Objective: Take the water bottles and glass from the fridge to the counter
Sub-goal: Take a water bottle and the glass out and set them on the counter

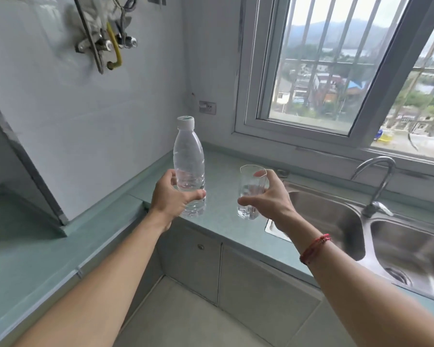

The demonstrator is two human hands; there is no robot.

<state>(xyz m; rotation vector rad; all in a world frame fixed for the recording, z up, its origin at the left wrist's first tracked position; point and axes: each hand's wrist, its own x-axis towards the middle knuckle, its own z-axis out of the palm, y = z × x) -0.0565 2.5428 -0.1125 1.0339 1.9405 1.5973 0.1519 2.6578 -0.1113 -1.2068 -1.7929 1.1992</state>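
A clear plastic water bottle point(188, 156) with a white cap stands upright in my left hand point(172, 196), which grips its lower half. Its base is at or just above the green counter point(223, 176); contact is unclear. My right hand point(271, 196) wraps around a clear drinking glass point(249, 189), upright, with its base close to the counter near the front edge. Bottle and glass are side by side, a short gap between them. The fridge is out of view.
A double steel sink point(336, 221) with a curved tap point(378, 181) lies right of the glass. A barred window point(336, 71) is behind it. A wall socket point(207, 107) sits in the corner. Pipes point(105, 38) hang on the left wall. Cabinet doors point(193, 259) are below the counter.
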